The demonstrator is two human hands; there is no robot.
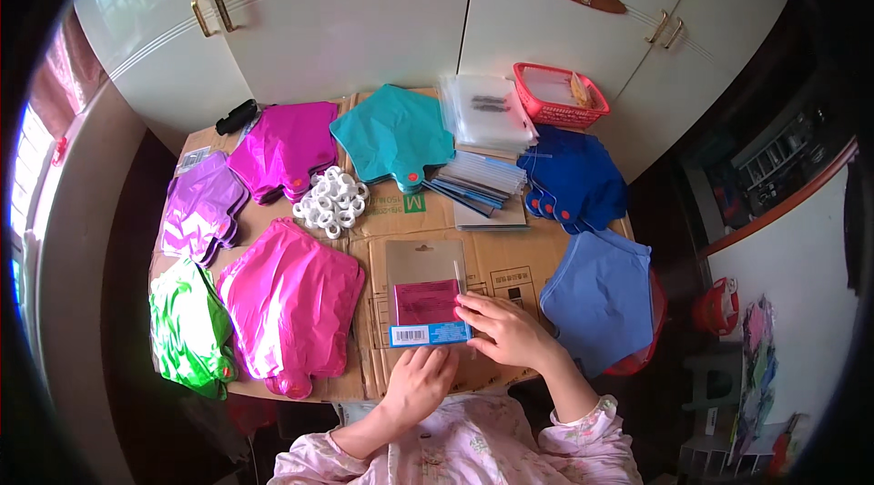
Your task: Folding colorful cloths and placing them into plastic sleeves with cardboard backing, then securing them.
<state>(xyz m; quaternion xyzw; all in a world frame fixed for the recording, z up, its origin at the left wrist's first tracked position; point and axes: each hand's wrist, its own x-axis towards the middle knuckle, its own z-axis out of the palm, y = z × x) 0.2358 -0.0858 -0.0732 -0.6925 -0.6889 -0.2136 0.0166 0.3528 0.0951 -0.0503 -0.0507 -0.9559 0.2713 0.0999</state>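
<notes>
A clear plastic packet point(425, 264) with a hang hole lies in front of me on the cardboard. Folded magenta foil point(423, 302) shows inside it, above a blue-and-white label strip along the bottom. My right hand point(505, 328) grips the packet's right edge near the lower corner, its fingertips over the side of the foil. At the bottom edge, below the label, my left hand point(419, 385) is closed, its bent fingers at the packet's rim. What lies under the left fingers is hidden.
Around the cardboard-covered table point(382, 239) lie foil balloon stacks: pink point(291, 298), green point(189, 321), lilac point(202, 203), magenta point(284, 146), teal point(393, 132), dark blue point(578, 173), light blue point(599, 298). White rings point(330, 200), thin sticks point(478, 180), clear bags point(487, 112) and a red basket point(557, 98) stand farther back.
</notes>
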